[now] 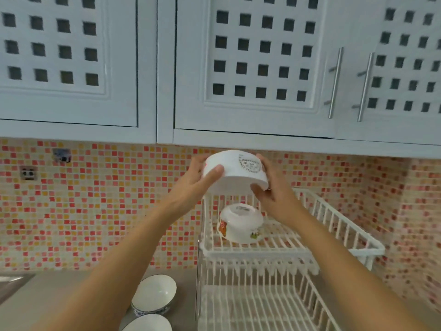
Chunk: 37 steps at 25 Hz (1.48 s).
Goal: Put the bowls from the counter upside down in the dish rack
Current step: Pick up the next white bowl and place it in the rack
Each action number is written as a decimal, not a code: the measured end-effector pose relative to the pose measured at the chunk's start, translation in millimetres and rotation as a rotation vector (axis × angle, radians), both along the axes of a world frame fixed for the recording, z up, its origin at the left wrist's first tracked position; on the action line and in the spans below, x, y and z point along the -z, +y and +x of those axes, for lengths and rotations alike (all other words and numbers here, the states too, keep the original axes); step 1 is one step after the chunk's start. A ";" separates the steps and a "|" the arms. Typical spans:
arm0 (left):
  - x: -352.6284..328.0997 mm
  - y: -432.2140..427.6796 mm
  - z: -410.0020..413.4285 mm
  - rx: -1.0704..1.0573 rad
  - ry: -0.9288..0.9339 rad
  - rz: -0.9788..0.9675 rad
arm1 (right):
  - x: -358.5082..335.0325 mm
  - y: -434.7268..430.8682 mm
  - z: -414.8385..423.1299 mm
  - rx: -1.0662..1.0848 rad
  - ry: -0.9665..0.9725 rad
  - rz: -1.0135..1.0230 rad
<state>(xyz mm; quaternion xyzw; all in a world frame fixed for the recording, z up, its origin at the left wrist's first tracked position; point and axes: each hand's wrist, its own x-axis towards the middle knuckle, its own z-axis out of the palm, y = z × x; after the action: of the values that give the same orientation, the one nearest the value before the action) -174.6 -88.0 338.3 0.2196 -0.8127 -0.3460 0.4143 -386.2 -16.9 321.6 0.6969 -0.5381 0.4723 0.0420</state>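
Both hands hold a white bowl [236, 172] upside down in the air, its printed base facing up, just above the top tier of the white wire dish rack [334, 218]. My left hand [199, 179] grips its left side and my right hand [270, 192] its right rim. A smaller decorated white bowl [239, 223] lies upside down and tilted on the rack's top tier, right below the held one. Two more bowls stand upright on the grey counter [52, 292]: one with a blue-patterned outside [154, 295] and another [148, 324] at the bottom edge.
White upper cabinets with perforated doors [260, 56] hang low, close above the held bowl. A mosaic tile wall [95, 206] with a socket [28, 173] runs behind. A sink edge [12, 283] shows at the far left. The rack's lower tier [257, 304] holds nothing visible.
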 end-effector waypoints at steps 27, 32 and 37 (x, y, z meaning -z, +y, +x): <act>60.0 -75.2 -116.4 -0.258 -0.785 -0.068 | 53.0 -77.7 -91.1 0.047 0.155 0.730; 60.4 -75.9 -120.1 -0.206 -0.801 -0.021 | 45.4 -69.0 -83.3 0.093 0.139 0.791; 29.6 -58.8 -100.6 -0.241 -0.734 -0.189 | 16.4 -49.2 -51.7 0.183 0.225 0.672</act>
<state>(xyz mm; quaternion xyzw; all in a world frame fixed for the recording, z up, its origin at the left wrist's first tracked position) -275.3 -146.9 308.7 0.3833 -0.9034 -0.1174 0.1522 -437.9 -66.1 305.2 0.6684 -0.7152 0.1840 -0.0884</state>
